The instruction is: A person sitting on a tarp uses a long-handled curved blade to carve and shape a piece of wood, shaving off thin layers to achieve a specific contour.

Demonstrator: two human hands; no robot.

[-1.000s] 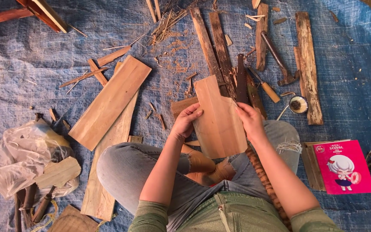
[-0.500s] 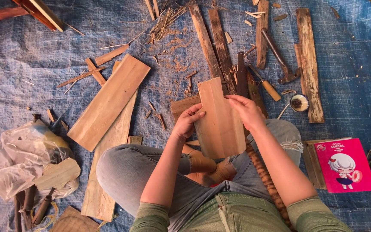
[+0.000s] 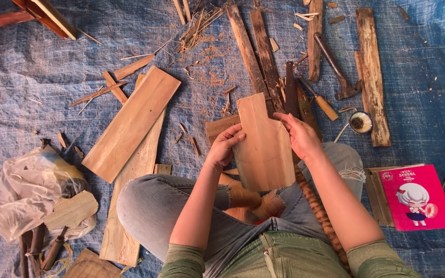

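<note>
A blue tarp [image 3: 37, 62] carries wooden planks [image 3: 130, 123], a hammer [image 3: 336, 69], shavings and a pink booklet [image 3: 415, 198].

A person sat cross-legged on a blue tarp [image 3: 37, 62], both hands gripping a paddle-shaped wooden board [image 3: 263, 146] held over the lap. The left hand [image 3: 223, 146] clasped its left edge; the right hand [image 3: 300, 135] pinched the right edge near the narrow upper part. A long plank [image 3: 132, 122] lay to the left, a hammer [image 3: 336, 69] and a chisel [image 3: 319, 100] beyond the board, a pink booklet [image 3: 415, 196] to the right, and a crumpled plastic bag [image 3: 24, 190] at far left.
</note>
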